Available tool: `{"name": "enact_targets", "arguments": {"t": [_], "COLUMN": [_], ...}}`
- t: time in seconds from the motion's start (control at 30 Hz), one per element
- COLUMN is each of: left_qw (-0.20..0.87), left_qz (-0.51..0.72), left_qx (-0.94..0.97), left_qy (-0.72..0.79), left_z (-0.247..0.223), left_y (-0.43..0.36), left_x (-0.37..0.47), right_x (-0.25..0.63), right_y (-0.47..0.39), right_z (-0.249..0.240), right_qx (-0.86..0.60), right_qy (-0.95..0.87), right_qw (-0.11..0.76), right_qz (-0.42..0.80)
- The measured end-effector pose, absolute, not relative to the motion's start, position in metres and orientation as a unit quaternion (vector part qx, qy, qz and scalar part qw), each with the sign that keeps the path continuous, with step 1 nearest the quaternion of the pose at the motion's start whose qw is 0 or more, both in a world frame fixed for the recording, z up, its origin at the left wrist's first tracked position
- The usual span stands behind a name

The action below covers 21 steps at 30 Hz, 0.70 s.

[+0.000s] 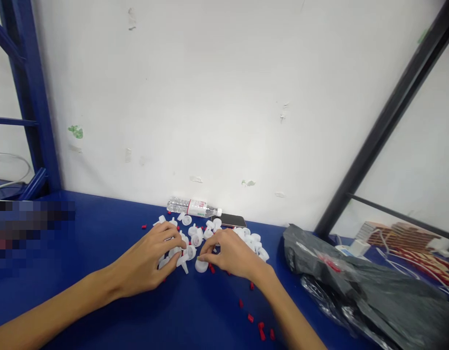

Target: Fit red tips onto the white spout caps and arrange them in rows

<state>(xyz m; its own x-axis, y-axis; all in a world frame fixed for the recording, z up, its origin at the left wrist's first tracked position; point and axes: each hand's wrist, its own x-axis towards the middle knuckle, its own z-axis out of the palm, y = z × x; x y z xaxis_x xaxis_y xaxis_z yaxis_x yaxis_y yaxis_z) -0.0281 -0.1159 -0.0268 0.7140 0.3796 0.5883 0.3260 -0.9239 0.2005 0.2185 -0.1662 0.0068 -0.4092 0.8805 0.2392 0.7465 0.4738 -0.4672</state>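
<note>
Many white plastic caps with spouts lie in a loose heap on the blue surface. My left hand rests at the heap's left side, its fingers curved and apart over several caps; whether it grips one is hidden. At the middle, my right hand has thumb and fingertips together on a white round cap near the heap's front edge. Small red pieces are scattered in front and to the right, with a few among the caps.
A clear bottle lies on its side by the wall, beside a dark phone. Grey plastic bags cover the right side. Metal posts stand at left and right.
</note>
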Motion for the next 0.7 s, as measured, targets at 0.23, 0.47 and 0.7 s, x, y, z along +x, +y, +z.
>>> {"name": "enact_targets", "arguments": {"t": [0.23,0.47,0.7], "left_qw": [0.038,0.075,0.061], "left_qz": [0.342,0.299,0.286], "left_qx": [0.918,0.938,0.947], "left_qy": [0.198,0.162,0.130], "left_z": [-0.021,-0.022,-0.024], "left_y": [-0.125,-0.135,-0.145], "left_x": [-0.031,-0.026,-0.022], "right_x": [0.222,0.205,0.229], "right_y": [-0.178,-0.182,-0.178], "right_z": [0.027,0.025,0.030], "right_qx": [-0.470,-0.420,-0.489], "right_qy": [-0.778,-0.762,-0.744], "right_qw": [0.339,0.354,0.301], "right_qz": [0.243,0.343,0.342]}}
